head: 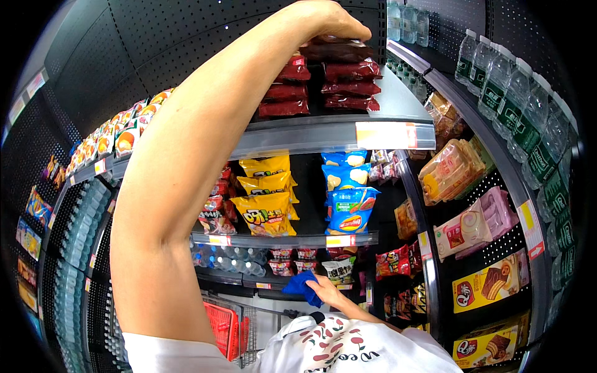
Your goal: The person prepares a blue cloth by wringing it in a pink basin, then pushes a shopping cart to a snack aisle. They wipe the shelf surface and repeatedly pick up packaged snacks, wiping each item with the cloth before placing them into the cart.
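Note:
My left hand (343, 23) reaches over the top shelf and rests on a dark brown package (343, 49) lying on a stack of dark red snack packets (353, 87); its fingertips are partly hidden, so its grip cannot be told. A second stack of the same red packets (284, 100) lies beside it, partly behind my forearm. Lower down, before my shirt, my right hand (324, 290) holds a bunched blue cloth (301, 286). Between the two hands, yellow chip bags (265, 215) and blue Lay's chip bags (350, 212) stand in rows on the middle shelf.
The top shelf's front edge (298, 135) carries price labels. Right stand water bottles (506, 102), packaged bread (452, 170) and yellow cake boxes (487, 286). Left are egg-pictured snack packs (126, 140) and bottled water (77, 279). A red basket (221, 328) sits in a wire cart below my left arm.

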Available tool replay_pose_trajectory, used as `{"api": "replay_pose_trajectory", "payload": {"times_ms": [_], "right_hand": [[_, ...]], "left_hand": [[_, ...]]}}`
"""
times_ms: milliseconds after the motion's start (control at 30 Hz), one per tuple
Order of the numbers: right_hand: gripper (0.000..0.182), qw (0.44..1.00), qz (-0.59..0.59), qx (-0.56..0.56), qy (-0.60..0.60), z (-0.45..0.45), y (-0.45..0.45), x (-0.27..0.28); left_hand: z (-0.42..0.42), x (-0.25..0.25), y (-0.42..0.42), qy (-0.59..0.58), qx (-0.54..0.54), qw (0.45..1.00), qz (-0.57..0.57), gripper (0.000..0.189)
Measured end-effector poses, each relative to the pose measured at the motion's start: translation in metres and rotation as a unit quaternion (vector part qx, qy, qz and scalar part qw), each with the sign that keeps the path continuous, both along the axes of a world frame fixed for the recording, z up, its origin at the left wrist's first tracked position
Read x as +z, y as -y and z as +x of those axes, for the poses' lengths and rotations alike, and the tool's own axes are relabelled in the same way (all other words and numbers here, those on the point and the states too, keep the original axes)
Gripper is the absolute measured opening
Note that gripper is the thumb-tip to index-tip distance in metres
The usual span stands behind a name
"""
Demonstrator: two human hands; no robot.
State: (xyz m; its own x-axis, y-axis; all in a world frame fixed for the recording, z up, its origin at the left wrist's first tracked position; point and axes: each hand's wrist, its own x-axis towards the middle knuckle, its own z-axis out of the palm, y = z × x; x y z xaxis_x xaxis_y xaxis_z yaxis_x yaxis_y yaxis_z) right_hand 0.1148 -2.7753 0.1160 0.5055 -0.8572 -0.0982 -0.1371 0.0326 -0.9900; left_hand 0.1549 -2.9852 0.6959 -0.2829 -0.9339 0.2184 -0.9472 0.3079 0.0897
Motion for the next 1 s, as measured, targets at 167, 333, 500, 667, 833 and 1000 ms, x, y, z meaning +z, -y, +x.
{"api": "replay_pose_trajectory", "payload": {"times_ms": [167, 333, 500, 667, 833, 1000], "right_hand": [[0.031, 1.000, 0.012, 0.001, 0.001, -0.007, 0.004, -0.001], [0.029, 0.999, 0.035, 0.015, 0.027, 0.007, 0.005, -0.008], [0.029, 0.993, 0.108, 0.006, 0.057, 0.016, 0.008, 0.009], [0.035, 0.982, 0.158, -0.038, 0.099, 0.026, 0.014, 0.039], [0.041, 0.962, 0.148, -0.104, 0.202, 0.061, 0.014, 0.133], [0.031, 0.975, -0.073, 0.029, 0.206, 0.091, -0.019, 0.198]], "left_hand": [[0.021, -0.010, -0.004, -0.196, -0.079, 0.977, -0.016, 0.057], [0.065, -0.007, -0.059, -0.267, -0.089, 0.916, -0.286, 0.065], [0.133, -0.076, -0.185, -0.659, -0.145, 0.736, -0.060, 0.064], [0.179, -0.223, -0.244, -0.658, -0.029, 0.720, -0.221, 0.064], [0.213, -0.318, -0.300, -0.843, 0.148, 0.488, -0.173, 0.055], [0.249, -0.391, -0.335, -0.940, 0.111, 0.301, -0.114, 0.048]]}}
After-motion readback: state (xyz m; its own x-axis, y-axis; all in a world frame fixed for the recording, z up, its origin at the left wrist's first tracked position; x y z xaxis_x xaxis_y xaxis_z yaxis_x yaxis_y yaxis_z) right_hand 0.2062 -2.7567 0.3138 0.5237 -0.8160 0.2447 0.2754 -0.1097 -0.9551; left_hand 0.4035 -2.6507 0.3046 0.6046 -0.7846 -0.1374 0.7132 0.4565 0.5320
